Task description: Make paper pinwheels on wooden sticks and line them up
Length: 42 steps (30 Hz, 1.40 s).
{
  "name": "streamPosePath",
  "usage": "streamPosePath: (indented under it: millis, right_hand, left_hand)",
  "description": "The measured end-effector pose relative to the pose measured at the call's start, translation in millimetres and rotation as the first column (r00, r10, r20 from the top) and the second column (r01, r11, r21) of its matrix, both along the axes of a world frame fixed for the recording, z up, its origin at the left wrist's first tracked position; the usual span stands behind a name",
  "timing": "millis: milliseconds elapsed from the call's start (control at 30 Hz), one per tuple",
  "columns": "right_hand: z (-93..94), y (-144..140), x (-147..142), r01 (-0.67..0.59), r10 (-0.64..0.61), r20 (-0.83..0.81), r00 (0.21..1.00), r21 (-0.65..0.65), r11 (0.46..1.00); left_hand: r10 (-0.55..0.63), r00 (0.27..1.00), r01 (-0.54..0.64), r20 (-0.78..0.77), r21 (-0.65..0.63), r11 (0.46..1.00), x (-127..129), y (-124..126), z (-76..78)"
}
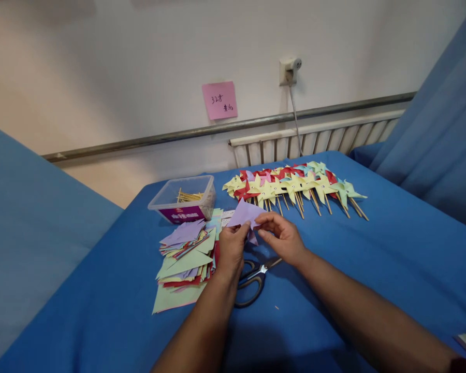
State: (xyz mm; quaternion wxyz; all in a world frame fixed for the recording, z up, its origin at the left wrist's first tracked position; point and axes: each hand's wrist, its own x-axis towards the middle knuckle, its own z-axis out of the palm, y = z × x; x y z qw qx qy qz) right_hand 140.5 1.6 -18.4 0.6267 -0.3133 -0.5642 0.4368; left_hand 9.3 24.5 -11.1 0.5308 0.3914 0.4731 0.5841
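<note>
Both my hands hold one lilac paper square [245, 213] just above the blue table [392, 259]. My left hand [230, 251] pinches its lower left edge. My right hand [281, 235] pinches its lower right part. Below my hands lie black-handled scissors [252, 280], shut, flat on the table. A messy stack of coloured paper squares [184, 256] sits just left of my left hand.
A row of finished paper pinwheels on wooden sticks [295, 189] lies at the back of the table. A clear plastic box with wooden sticks [184, 199] stands back left. A pink note [219, 100], a wall socket [289, 70] and a radiator [318, 140] are behind.
</note>
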Motion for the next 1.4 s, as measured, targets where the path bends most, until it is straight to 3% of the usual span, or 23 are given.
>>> streamPosePath:
  millis: [200,533,967,1400]
  right_hand:
    - [-3.3,3.5,1.3,0.224,-0.226,0.215,0.950,0.035,0.974]
    - [-1.0,8.2,6.9,0.353,-0.336,0.353,0.873,0.018,0.935]
    - [-1.7,8.3,7.3,0.390,-0.377,0.362,0.853,0.037,0.920]
    - [-3.0,9.5,8.1,0.340,-0.334,0.357,0.872,0.049,0.939]
  left_hand:
    - [0.010,0.998,-0.010,-0.066,-0.002,1.000,0.8,-0.3,-1.2]
    - [-0.094,0.996,0.094,0.010,-0.058,0.994,4.3,-2.8,-2.6]
    - [-0.091,0.995,0.094,0.033,-0.083,0.992,5.2,-3.7,-0.4]
    - [-0.093,0.995,0.095,0.021,-0.085,0.992,5.4,-4.8,1.2]
